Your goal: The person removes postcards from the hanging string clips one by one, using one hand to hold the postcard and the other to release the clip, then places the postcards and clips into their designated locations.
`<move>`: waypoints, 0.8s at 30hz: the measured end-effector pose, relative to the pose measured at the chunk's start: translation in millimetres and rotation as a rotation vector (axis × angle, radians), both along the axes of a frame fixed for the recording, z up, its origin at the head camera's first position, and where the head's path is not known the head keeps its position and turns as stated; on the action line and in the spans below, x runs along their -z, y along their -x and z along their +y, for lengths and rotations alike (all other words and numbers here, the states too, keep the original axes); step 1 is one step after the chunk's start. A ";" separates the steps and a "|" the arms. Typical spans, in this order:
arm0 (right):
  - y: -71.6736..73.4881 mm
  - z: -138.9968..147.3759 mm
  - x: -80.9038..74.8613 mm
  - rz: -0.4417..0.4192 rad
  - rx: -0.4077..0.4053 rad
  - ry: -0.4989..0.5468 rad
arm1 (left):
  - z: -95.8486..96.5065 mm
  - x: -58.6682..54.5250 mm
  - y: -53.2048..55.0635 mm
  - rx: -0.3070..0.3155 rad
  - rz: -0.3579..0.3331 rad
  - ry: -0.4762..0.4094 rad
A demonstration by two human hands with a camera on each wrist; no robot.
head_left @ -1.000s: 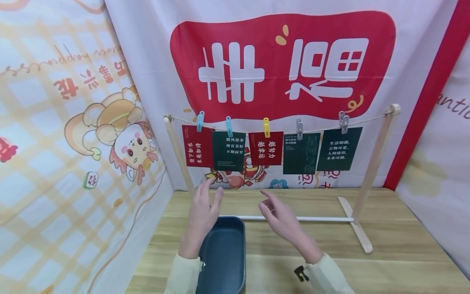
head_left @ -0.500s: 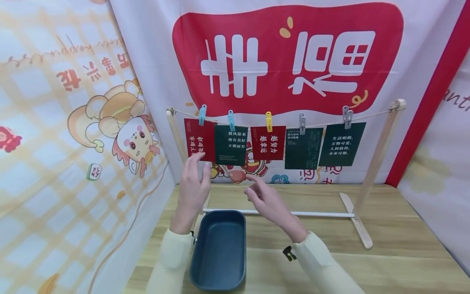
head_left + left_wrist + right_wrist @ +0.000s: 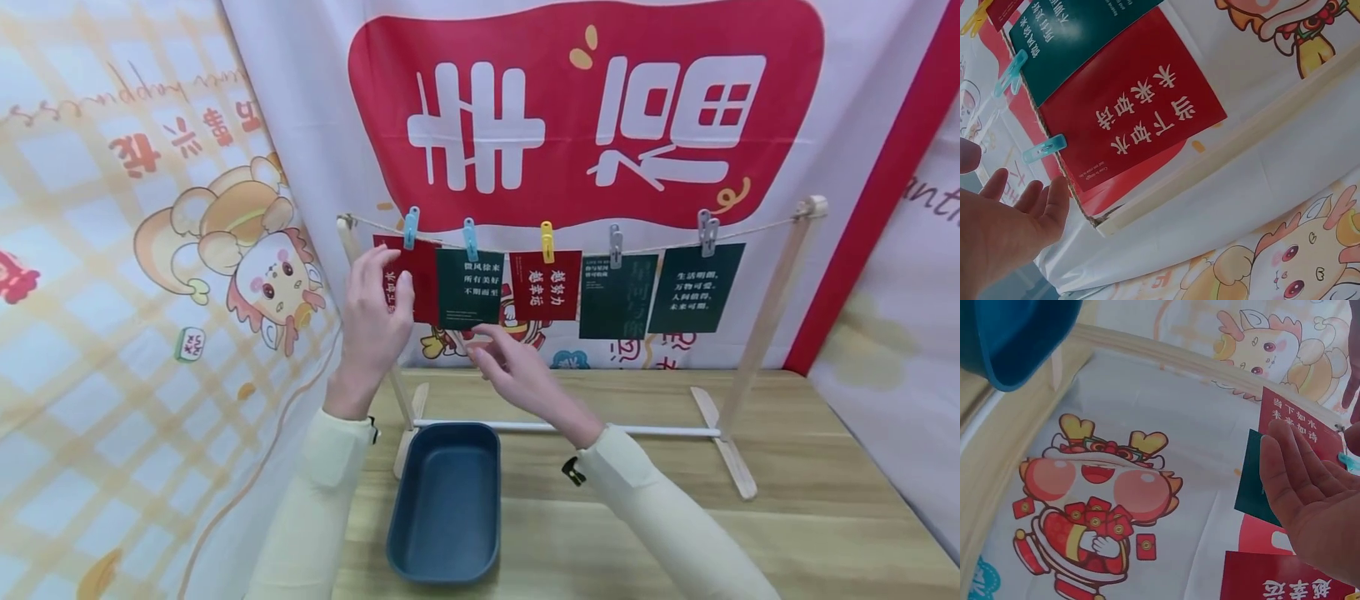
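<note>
A row of red and green cards hangs from a twine line, each held by a clothespin. My left hand is raised in front of the leftmost red card, covering its left part, with fingers loosely bent and nothing in them. A light-blue clothespin grips that card at the line, just beyond my left fingertips in the left wrist view. My right hand is lower, with relaxed fingers just under the first green card, also holding nothing. Another light-blue clothespin holds this green card.
A wooden frame's right post and left post carry the line, joined low down by a white rod. A dark blue rectangular tub stands on the wooden table. Printed cloth hangs behind and at both sides.
Both hands have moved up and leftward, the left one to the leftmost red card and the right one to below the first green card. The tub now shows fully.
</note>
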State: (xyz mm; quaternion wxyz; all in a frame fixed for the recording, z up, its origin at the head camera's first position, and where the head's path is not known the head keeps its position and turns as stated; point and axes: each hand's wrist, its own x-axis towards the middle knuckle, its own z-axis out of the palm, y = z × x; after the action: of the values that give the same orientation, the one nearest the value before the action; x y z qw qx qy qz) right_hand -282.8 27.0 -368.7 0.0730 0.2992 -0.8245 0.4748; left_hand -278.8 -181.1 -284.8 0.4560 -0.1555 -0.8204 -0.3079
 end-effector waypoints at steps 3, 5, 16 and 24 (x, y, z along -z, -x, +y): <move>3.1 -1.2 -6.3 0.008 -0.010 -0.012 | 0.0 -7.1 2.9 0.016 -0.008 -0.010; 5.3 -2.0 -9.4 0.003 -0.019 -0.015 | -0.7 -11.7 5.6 0.039 -0.020 -0.020; 20.1 -11.2 -20.4 -0.072 -0.041 0.072 | -8.8 -48.5 25.6 0.061 -0.083 -0.057; 25.0 -21.1 -25.5 -0.090 -0.062 0.101 | -9.4 -67.0 38.2 0.045 -0.192 -0.001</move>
State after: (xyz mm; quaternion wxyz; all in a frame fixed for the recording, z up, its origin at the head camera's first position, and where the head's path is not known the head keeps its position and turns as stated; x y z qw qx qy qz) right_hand -307.8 5.9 -343.2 0.0358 0.2989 -0.7923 0.5307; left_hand -317.0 -190.5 -217.8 0.3684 -0.1434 -0.8565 -0.3320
